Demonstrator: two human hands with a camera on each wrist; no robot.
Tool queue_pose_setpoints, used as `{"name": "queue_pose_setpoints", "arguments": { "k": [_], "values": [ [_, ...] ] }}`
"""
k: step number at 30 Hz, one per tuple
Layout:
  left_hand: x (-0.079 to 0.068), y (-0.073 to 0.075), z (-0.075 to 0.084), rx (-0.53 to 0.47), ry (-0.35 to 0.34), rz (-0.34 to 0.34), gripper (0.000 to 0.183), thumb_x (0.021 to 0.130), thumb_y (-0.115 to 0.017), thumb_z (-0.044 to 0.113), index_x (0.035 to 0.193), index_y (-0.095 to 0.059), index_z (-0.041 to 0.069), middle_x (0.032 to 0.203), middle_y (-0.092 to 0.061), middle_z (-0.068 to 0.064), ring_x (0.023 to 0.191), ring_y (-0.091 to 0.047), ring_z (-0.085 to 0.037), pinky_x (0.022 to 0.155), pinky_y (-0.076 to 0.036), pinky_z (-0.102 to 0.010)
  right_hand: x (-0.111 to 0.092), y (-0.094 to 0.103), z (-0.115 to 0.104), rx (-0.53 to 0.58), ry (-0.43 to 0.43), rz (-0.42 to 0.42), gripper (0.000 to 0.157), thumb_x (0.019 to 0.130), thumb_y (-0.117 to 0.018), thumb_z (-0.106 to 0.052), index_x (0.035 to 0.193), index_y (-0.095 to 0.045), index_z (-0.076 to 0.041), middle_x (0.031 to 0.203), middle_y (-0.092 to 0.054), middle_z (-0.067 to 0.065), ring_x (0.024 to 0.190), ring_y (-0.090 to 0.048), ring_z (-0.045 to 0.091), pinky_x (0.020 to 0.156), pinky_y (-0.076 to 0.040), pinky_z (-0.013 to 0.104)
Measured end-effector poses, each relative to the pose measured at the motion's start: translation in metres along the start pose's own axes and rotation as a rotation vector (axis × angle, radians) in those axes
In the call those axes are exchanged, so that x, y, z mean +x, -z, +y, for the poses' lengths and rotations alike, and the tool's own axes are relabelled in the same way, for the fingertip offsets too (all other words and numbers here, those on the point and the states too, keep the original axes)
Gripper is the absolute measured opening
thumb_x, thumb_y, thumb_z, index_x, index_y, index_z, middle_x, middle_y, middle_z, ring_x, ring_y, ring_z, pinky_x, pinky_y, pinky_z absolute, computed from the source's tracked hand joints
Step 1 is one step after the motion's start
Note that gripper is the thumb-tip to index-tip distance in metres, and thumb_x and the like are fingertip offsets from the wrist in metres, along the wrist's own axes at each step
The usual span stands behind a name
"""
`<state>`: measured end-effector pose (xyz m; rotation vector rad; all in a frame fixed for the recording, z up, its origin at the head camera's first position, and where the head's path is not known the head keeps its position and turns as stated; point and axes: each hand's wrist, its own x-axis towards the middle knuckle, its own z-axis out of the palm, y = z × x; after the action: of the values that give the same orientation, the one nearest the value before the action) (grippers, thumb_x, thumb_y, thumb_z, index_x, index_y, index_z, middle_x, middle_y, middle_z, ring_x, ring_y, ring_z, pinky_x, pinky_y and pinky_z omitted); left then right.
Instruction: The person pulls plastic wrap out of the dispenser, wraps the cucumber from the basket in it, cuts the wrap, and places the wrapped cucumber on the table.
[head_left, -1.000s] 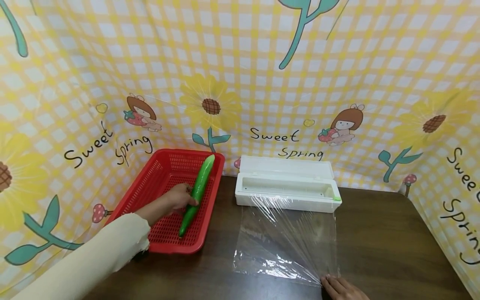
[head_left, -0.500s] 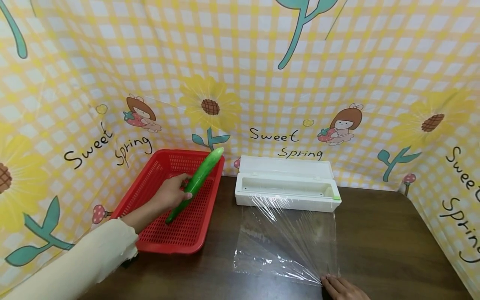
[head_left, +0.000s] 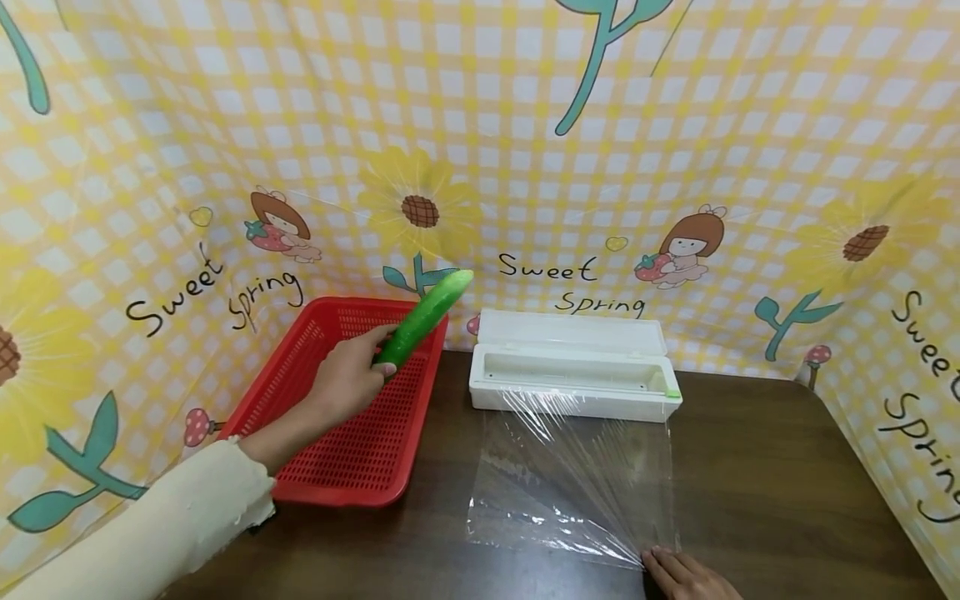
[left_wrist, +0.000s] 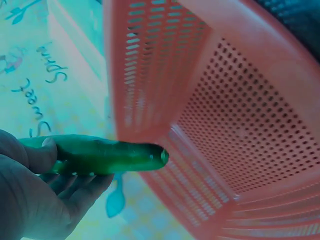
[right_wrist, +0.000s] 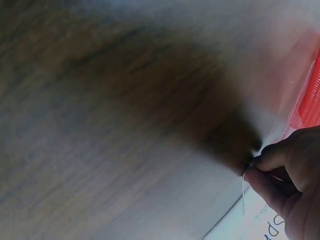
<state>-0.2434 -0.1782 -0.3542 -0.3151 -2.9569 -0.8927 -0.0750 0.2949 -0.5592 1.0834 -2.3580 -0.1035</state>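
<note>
My left hand (head_left: 351, 373) grips a green cucumber (head_left: 426, 323) around its middle, raised above the red basket (head_left: 429, 398). The cucumber's pale end points up and right, past the basket's rim. In the left wrist view its darker end (left_wrist: 150, 157) sticks out beyond the fingers, with the thumb on one side. A sheet of clear cling film (head_left: 555, 492) runs over the table from the white dispenser box (head_left: 577, 403). At the front, my right hand (head_left: 688, 575) pinches the film's near right corner between thumb and finger, as the right wrist view shows.
The dispenser's lid (head_left: 573, 333) stands up behind it, and a small green piece (head_left: 672, 394) sits at its right end. A yellow checked cloth (head_left: 570, 167) covers the walls around the brown wooden table (head_left: 780, 475).
My left hand has lifted the cucumber out of the basket, up and to the right, tilting it further. The right hand and the film have stayed in place.
</note>
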Motion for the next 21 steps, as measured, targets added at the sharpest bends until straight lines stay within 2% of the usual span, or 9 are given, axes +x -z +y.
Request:
{"name": "queue_pose_setpoints", "arguments": {
  "k": [6, 14, 21],
  "values": [
    [-0.003, -0.004, 0.021, -0.003, -0.058, 0.004, 0.056, 0.097, -0.067, 0.005, 0.150, -0.050, 0.008, 0.123, -0.070, -0.021, 0.096, -0.065, -0.030, 0.074, -0.052, -0.040, 0.000, 0.000, 0.001, -0.007, 0.005, 0.018, 0.070, 0.101, -0.038, -0.068, 0.099, -0.076, -0.009, 0.096, -0.074, 0.003, 0.087, -0.069, 0.016, 0.074, -0.053, 0.021],
    [-0.008, -0.013, 0.045, -0.102, -0.113, -0.053, 0.054, 0.095, -0.067, 0.001, 0.147, -0.054, 0.007, 0.129, -0.069, -0.019, 0.105, -0.068, -0.032, 0.080, -0.060, -0.041, 0.001, 0.000, 0.001, -0.015, 0.007, 0.007, 0.069, 0.101, -0.039, -0.068, 0.100, -0.076, -0.009, 0.096, -0.074, 0.002, 0.087, -0.069, 0.016, 0.074, -0.053, 0.021],
    [-0.009, -0.023, 0.064, -0.122, -0.173, -0.030, 0.058, 0.088, -0.075, -0.002, 0.143, -0.059, 0.010, 0.124, -0.072, -0.015, 0.105, -0.071, -0.029, 0.078, -0.060, -0.040, 0.001, 0.002, 0.000, -0.002, -0.006, -0.041, 0.067, 0.099, -0.046, -0.069, 0.102, -0.077, -0.009, 0.097, -0.075, 0.002, 0.088, -0.070, 0.016, 0.073, -0.054, 0.021]
  ]
}}
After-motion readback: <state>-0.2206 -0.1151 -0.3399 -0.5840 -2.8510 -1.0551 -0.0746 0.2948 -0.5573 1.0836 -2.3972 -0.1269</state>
